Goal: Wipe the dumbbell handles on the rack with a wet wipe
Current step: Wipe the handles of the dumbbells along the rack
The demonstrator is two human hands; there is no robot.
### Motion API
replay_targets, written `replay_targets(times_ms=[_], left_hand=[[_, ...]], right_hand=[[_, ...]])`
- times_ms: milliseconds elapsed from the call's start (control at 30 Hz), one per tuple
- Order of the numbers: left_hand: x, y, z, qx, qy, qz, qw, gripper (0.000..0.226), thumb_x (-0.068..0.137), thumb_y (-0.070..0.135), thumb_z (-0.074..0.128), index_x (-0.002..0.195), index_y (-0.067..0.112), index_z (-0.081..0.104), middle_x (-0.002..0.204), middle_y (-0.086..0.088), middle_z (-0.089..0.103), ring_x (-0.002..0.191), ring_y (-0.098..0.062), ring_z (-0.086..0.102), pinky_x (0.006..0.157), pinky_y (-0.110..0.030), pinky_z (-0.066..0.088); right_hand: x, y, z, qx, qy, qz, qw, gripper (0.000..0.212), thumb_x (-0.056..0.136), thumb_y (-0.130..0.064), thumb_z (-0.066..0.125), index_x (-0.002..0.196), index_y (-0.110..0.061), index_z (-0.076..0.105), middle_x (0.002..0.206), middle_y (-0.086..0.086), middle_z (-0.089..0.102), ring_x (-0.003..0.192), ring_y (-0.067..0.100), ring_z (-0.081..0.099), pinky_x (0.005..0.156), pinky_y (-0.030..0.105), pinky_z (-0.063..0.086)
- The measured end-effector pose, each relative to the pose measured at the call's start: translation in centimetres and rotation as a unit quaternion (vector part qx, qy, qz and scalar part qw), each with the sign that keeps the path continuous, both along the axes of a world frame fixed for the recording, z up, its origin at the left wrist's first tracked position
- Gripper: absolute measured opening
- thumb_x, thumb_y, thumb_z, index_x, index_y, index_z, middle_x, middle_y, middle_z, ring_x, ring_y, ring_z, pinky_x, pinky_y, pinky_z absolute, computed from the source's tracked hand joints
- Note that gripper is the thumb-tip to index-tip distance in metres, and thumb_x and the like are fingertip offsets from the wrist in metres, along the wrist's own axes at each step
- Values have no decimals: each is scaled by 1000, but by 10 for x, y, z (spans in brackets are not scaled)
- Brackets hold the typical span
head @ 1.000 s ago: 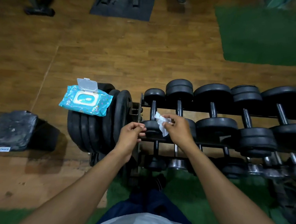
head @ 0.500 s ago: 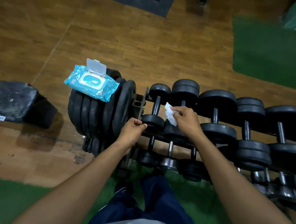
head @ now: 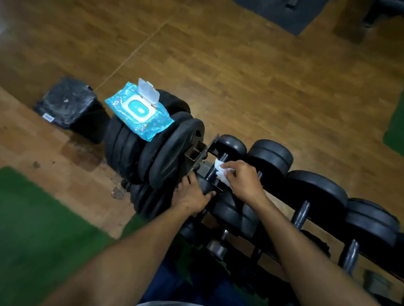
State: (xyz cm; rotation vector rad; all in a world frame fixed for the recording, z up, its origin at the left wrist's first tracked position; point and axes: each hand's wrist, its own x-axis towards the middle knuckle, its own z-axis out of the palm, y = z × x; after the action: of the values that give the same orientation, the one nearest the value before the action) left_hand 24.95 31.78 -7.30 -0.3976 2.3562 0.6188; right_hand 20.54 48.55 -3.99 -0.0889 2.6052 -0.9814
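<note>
A black rack [head: 279, 201] carries rows of black dumbbells running off to the right. My right hand [head: 243, 178] holds a white wet wipe [head: 221, 172] against the dark handle [head: 213, 171] of the leftmost small dumbbell [head: 231, 144] on the top row. My left hand [head: 192, 196] grips the near head of that same dumbbell at the rack's left end. A blue wet-wipe pack [head: 138, 111] with its white lid flipped open lies on upright weight plates [head: 149, 144] left of the rack.
A black block [head: 69, 104] sits on the wooden floor to the left. Green mats [head: 23, 231] lie at the near left and the far right. A dark mat [head: 283, 5] with equipment is at the back. My legs stand close to the rack's lower row.
The camera has swung left and tilted, so the rack now slants. My right hand has moved the wipe from the second dumbbell onto the leftmost handle. My left hand stays at the rack's left end.
</note>
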Motion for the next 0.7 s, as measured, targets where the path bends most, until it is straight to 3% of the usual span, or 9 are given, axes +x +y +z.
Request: replay_targets(times_ms=[200,300,500,600,700], left_hand=[[-2,2,-4,-37,-13,-25,999,107,94,70,54,162,9,-2,168,-15,15,154,-34,21,123,-52,19],[-2,3,-5,-37,-19,-24,999,107,94,71,53,162,10,-4,169,-14,12,155,-32,17,124,-52,16],[-1,3,-7,-37,-19,-24,999,105,94,67,54,163,12,-4,170,-12,11,155,-31,19,125,-54,17],[-2,2,-7,-33,-22,-26,999,107,93,70,53,163,13,-5,170,-12,10,155,-31,18,125,-54,17],[-3,1,-7,-29,-24,-35,999,108,93,72,52,163,12,-5,170,-12,10,156,-32,17,125,-54,16]], right_hand=[[-19,-3,-12,2,-17,58,998,36,93,-15,53,125,-27,64,125,5,63,112,26,61,87,33,48],[-24,-13,-16,13,-9,106,994,40,89,-13,49,124,-29,58,123,6,63,106,27,61,84,40,51],[-24,-31,-36,70,-16,278,958,24,84,-6,55,100,-17,70,100,4,59,94,26,62,78,36,51],[-31,-28,-44,121,-6,335,934,26,90,-12,51,110,-11,69,109,9,59,100,29,61,84,37,50],[-42,-17,-47,160,25,339,927,41,92,-25,40,127,-15,61,125,10,56,110,32,57,84,31,42]])
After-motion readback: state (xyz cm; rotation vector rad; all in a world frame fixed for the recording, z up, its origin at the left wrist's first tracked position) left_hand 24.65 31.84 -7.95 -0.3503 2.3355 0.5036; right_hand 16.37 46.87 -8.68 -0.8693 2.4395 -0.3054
